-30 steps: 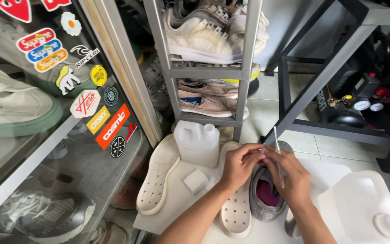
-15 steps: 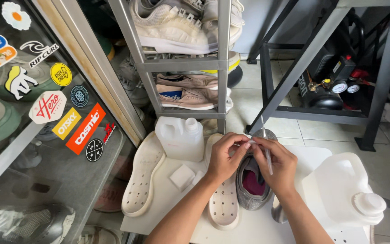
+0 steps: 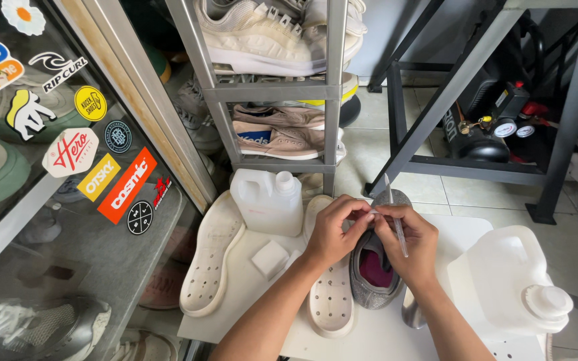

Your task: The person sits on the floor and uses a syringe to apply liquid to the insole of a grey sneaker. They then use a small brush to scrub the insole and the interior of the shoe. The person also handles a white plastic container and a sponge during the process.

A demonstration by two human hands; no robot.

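Two hands work over a grey knit shoe at lower centre of the frame.

The left hand [image 3: 332, 234] and right hand [image 3: 406, 244] pinch together at the shoe [image 3: 374, 281], whose lining is pink; the right also pinches a thin brush [image 3: 396, 217]. Two white perforated insoles [image 3: 207, 264] lie alongside on the white board [image 3: 249, 294]. Left of the hands stands a capped translucent plastic jug [image 3: 269, 200], contents unclear; another jug [image 3: 513, 281] sits lower right.

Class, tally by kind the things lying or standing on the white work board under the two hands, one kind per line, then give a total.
White perforated insoles: 2
White plastic jugs: 2
Grey knit shoe with a pink lining, held by the left hand and right hand: 1
Small white sponge block: 1
Total: 6
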